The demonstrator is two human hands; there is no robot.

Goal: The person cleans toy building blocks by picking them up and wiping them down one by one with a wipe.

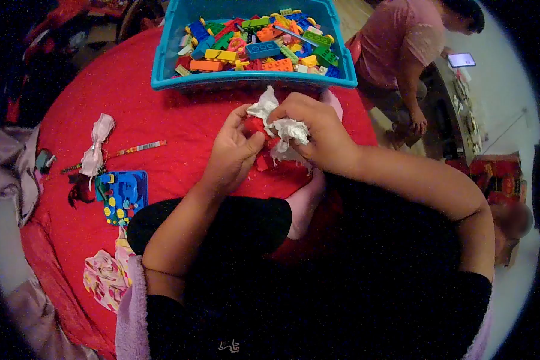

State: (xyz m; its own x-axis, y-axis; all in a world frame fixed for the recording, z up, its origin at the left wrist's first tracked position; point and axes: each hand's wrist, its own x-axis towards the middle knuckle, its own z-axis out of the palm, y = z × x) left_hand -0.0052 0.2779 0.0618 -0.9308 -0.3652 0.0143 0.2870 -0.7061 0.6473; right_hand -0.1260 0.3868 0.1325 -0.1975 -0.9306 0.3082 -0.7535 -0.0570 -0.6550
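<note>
My left hand [231,153] is closed on a small red toy block [254,125], whose shape is partly hidden by fingers and tissue. Crumpled white tissue [291,131] is gripped in my right hand [321,126], pressed up close to the block. Part of the tissue sticks up between the two hands and a torn edge hangs below. Just beyond them stands a teal plastic bin [252,81], filled with colourful toy building bricks [263,49]. Both hands are above a red cloth [186,120].
Left on the cloth are a pale bow [98,144], a thin patterned strip [135,149], a blue toy board [126,195] and patterned fabric [107,276]. A person in a pink shirt [405,39] is at right, near a lit phone [461,60].
</note>
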